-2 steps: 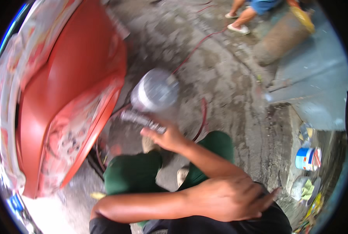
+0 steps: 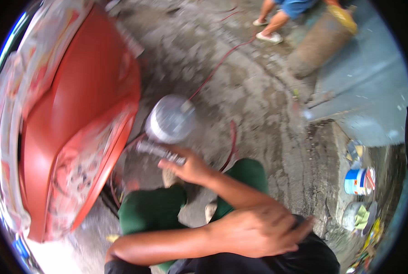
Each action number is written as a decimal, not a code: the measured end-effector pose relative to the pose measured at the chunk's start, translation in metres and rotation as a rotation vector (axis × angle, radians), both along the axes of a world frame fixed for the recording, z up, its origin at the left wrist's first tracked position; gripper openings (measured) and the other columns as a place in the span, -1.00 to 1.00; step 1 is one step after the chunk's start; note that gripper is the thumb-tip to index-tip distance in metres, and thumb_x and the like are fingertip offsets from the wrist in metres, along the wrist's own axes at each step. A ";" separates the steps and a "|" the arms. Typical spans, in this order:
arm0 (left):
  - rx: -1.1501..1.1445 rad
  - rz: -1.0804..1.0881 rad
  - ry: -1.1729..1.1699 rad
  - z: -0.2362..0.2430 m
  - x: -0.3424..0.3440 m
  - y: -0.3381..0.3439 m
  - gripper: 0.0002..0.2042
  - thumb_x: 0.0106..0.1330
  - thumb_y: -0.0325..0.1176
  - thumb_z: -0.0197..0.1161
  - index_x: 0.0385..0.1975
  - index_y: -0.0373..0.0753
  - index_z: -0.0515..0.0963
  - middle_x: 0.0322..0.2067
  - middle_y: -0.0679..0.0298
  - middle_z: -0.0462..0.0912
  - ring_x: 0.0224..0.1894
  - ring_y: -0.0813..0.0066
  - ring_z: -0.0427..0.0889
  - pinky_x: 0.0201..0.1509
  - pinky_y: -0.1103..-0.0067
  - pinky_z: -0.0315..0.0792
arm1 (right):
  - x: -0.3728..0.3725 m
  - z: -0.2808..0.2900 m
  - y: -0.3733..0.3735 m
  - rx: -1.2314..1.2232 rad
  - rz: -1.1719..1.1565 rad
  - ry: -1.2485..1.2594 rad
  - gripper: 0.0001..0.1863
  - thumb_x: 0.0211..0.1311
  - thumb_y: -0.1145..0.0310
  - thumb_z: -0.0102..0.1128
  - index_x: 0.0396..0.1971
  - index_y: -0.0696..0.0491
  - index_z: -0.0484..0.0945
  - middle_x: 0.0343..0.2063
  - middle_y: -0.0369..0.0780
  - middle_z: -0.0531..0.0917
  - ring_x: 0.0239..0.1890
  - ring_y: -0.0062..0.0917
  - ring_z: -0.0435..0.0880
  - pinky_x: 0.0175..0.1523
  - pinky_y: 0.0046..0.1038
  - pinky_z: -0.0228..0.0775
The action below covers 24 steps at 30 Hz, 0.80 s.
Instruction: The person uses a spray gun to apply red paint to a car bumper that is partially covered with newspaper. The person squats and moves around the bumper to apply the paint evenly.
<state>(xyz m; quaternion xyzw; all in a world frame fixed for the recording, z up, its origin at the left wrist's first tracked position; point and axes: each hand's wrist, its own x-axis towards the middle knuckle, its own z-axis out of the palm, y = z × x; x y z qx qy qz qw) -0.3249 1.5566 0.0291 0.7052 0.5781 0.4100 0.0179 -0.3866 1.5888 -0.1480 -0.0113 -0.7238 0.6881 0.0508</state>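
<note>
My right hand (image 2: 190, 167) is closed around a spray gun (image 2: 156, 150), a grey metal body topped by a large round whitish cup (image 2: 172, 119). Motion blurs the gun, and its trigger cannot be made out. To its left stands an orange-red car bumper (image 2: 83, 114), with pale sanded or masked patches on its lower part. My left forearm crosses in front of my body. My left hand (image 2: 261, 230) lies over my right elbow, its fingers partly stretched out and slightly blurred.
Red hoses (image 2: 233, 141) run over the stained concrete floor (image 2: 254, 91). A rusty cylinder (image 2: 320, 43) lies at the far right near another person's legs (image 2: 274, 23). Grey-blue metal sheeting (image 2: 363, 100), a blue-and-white paint can (image 2: 355, 181) and a container with a greenish cloth (image 2: 360, 216) line the right side.
The view has shifted a little, so the floor and far objects sit slightly left. My right hand keeps the spray gun, and my left hand stays at my right elbow.
</note>
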 end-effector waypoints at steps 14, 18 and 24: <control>-0.377 -0.019 0.150 -0.021 0.017 0.039 -0.62 0.37 -0.18 0.35 0.07 -0.27 0.62 -0.29 0.22 0.70 -0.32 0.25 0.75 -0.22 0.41 0.64 | -0.029 -0.001 0.020 -0.157 -0.253 0.088 -0.42 0.47 0.05 0.27 0.37 -0.02 0.47 0.03 -0.08 0.72 0.00 -0.27 0.74 0.12 -0.28 0.51; -0.394 -0.014 0.116 -0.021 0.029 0.031 -0.64 0.34 -0.21 0.38 0.05 -0.26 0.64 -0.20 0.20 0.75 -0.24 0.23 0.78 -0.15 0.40 0.67 | -0.038 0.004 0.013 -0.578 -0.273 -0.040 -0.43 0.45 0.06 0.33 0.33 0.00 0.50 -0.40 -0.37 0.65 -0.57 -0.75 0.52 -0.47 -0.54 0.42; -0.369 -0.038 0.123 -0.018 0.028 0.041 -0.67 0.34 -0.22 0.38 0.02 -0.23 0.66 -0.28 0.27 0.72 -0.24 0.33 0.76 -0.18 0.49 0.65 | -0.038 -0.006 0.035 -0.756 -0.353 -0.136 -0.65 0.42 0.12 0.36 -0.05 0.09 0.68 -0.49 -0.36 0.67 -0.68 -0.77 0.48 -0.61 -0.59 0.28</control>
